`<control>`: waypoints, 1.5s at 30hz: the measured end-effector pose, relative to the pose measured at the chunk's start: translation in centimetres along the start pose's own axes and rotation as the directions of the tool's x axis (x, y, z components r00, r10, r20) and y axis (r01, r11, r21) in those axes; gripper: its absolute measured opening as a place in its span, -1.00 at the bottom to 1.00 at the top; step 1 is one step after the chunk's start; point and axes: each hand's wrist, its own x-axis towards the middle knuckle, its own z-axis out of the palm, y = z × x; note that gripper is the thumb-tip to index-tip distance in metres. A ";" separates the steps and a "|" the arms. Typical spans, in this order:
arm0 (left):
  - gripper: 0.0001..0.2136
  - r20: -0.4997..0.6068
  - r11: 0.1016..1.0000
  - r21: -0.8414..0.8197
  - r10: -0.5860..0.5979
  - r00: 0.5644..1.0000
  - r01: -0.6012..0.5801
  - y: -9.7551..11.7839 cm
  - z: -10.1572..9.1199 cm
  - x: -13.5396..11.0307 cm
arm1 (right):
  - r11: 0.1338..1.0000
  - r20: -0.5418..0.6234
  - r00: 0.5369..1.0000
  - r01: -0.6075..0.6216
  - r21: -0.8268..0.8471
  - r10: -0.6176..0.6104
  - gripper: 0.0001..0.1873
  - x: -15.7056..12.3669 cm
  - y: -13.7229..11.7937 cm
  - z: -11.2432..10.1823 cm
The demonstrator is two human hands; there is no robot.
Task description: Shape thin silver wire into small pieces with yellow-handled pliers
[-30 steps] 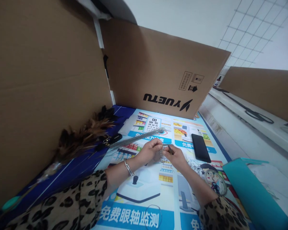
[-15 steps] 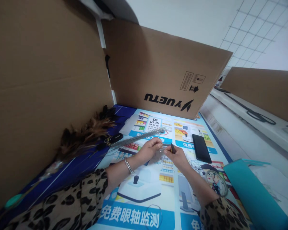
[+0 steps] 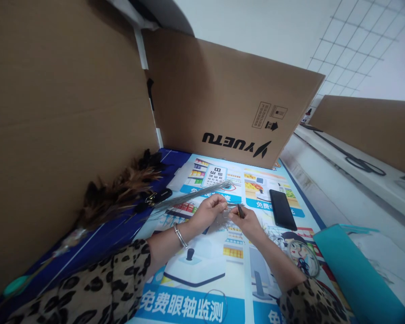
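Observation:
My left hand [image 3: 209, 211] and my right hand [image 3: 247, 221] meet over a printed poster [image 3: 202, 270] that covers the table. The left hand's fingers pinch something thin and greyish, too small to name. My right hand is closed on a small dark tool [image 3: 240, 210] whose tip points at the left fingertips. A bundle of thin metal wires [image 3: 192, 194] lies just beyond my left hand, running left toward the feathers. Both forearms wear leopard-print sleeves, and a silver bangle [image 3: 179, 236] sits on the left wrist.
Brown and black feathers [image 3: 121, 191] lie at the left by a cardboard wall [image 3: 64, 117]. A YUETU cardboard sheet [image 3: 229, 99] stands behind. A black phone [image 3: 282, 209] lies to the right; a wire coil [image 3: 303, 256] and a teal folder [image 3: 354, 274] sit at the near right.
Both hands stay together at the same spot. The right hand has shifted the dark tool slightly near the left fingertips; nothing else has moved.

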 end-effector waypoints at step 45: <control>-0.87 -0.014 0.974 0.226 0.034 0.999 -0.030 0.4 0.1 -0.4 | 0.991 -0.101 0.989 0.098 -0.087 -0.107 -0.86 -0.1 0.1 -0.1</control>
